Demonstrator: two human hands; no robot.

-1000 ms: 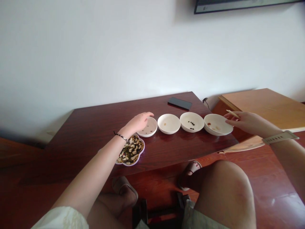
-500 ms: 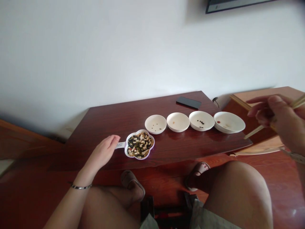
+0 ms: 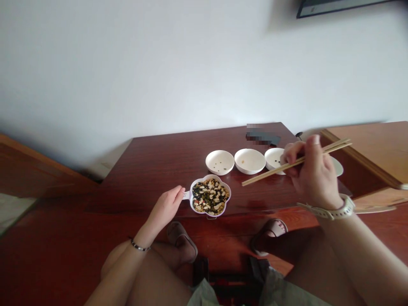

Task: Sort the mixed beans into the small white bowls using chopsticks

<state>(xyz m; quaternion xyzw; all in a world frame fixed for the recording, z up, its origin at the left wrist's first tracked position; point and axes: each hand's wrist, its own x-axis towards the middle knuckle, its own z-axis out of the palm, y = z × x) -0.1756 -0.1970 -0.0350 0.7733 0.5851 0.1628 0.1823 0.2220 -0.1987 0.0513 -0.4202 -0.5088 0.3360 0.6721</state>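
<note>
1. The right hand (image 3: 314,176) is closed around a pair of chopsticks (image 3: 296,162), fingers and thumb pinched on the upper part of the sticks.
2. The chopsticks lie nearly level in that grip, their thin tips pointing left and a little down, ending in the air above the table between the flower-shaped dish and the row of bowls.
3. A pale watch (image 3: 334,210) sits on the right wrist.
4. The left hand (image 3: 165,208) rests at the near edge of the table (image 3: 165,165), fingers loosely curled, its fingertips touching the small white handle (image 3: 186,195) that sticks out from the left side of the flower-shaped dish (image 3: 210,196). I cannot tell whether the fingers actually pinch the handle or only lie against it.
5. A thin bracelet (image 3: 140,246) circles the left wrist.
6. The dish is full of mixed beans and seeds, dark, tan and pale, and stands near the front edge of the table.
7. Behind it runs a row of small white bowls: the left bowl (image 3: 219,162) holds a few dark specks, the middle bowl (image 3: 250,160) a small brownish bit, and the third bowl (image 3: 274,158) is partly hidden by the right hand.
8. A fourth white rim (image 3: 338,166) shows just past the right hand.
9. A dark flat object (image 3: 263,137), blurred, lies at the far edge of the table.
10. Below the table, bare knees and sandalled feet (image 3: 181,242) show.
</note>
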